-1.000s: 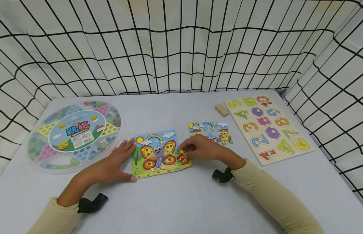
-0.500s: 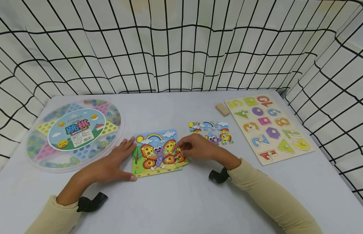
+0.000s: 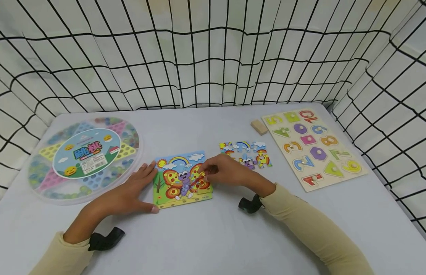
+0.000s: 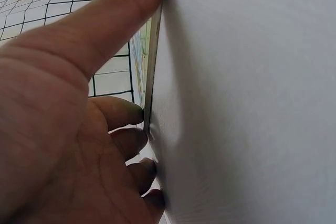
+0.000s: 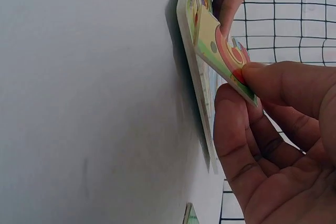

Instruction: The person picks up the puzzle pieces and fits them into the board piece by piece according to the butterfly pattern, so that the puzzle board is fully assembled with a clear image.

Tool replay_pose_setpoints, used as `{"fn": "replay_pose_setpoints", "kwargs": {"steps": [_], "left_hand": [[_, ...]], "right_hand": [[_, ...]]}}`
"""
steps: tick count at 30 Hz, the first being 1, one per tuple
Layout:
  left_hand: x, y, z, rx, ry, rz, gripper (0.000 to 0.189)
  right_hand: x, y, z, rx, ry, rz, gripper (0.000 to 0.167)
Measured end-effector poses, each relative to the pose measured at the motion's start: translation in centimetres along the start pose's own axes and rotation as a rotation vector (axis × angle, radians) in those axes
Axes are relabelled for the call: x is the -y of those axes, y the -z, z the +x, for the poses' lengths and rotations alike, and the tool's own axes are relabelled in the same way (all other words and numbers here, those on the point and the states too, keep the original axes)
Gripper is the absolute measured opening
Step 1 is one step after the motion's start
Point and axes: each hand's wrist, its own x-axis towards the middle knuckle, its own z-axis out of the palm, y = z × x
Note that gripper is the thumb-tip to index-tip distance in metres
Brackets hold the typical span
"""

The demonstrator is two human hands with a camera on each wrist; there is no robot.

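A square butterfly jigsaw board (image 3: 161, 198) lies on the table between my hands. My left hand (image 3: 125, 196) rests at its left side with fingers spread, fingertips touching the left edge and the thumb at the near left corner. My right hand (image 3: 226, 170) is over the board's right part. Between thumb and fingers it pinches a jigsaw piece (image 5: 224, 51) with a red-and-yellow swirl and a green edge. In the right wrist view the piece is tilted above the board. The right hand covers the board's upper right side in the head view.
Behind the right hand lie several joined jigsaw pieces (image 3: 262, 157). Farther right are a wooden block (image 3: 259, 127) and a number-and-shape peg board (image 3: 317, 152). A round Chinese checkers box (image 3: 86, 156) lies at left. Black netting (image 3: 209, 61) encloses the table's back and sides.
My right hand has moved left with the jigsaw piece, from the board's right edge to over its right part. The left hand has stayed at the board's left edge.
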Motion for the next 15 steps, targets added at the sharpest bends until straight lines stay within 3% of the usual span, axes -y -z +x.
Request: {"fn": "replay_pose_setpoints", "kwargs": {"steps": [15], "left_hand": [[0.4, -0.1, 0.3, 0.002, 0.010, -0.007, 0.117]], "right_hand": [[0.4, -1.3, 1.7, 0.055, -0.012, -0.053, 0.022]]}}
